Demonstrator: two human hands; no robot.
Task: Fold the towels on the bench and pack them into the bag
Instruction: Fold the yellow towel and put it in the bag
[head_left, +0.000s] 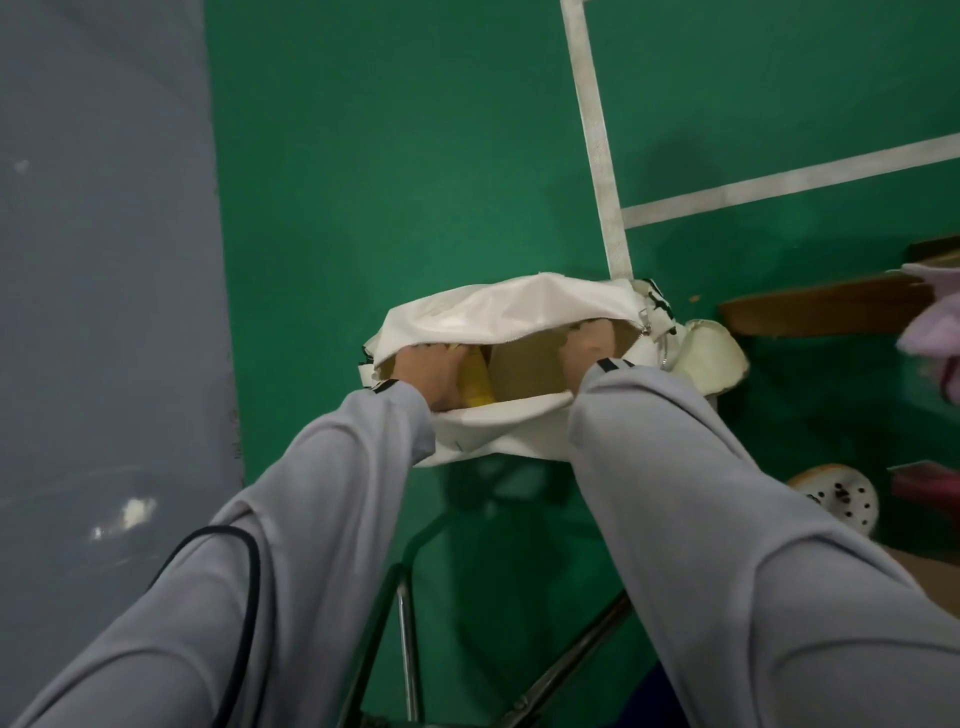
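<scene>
A white bag (509, 306) stands unzipped on the green floor, its mouth gaping toward me. Both my arms, in grey sleeves, reach into it. My left hand (431, 371) is at the left end of the opening, its fingers curled against a yellow towel (475, 387) that stands inside the bag. My right hand (587, 348) is sunk into the right end of the bag; only its back shows and the fingers are hidden. A lilac towel (935, 332) lies on the wooden bench (821, 309) at the right edge.
A cream pouch (709, 358) leans against the bag's right side. A round white perforated object (839, 496) sits on the floor at right. Metal chair legs (405, 623) stand below the bag, between my arms. A grey floor strip runs along the left.
</scene>
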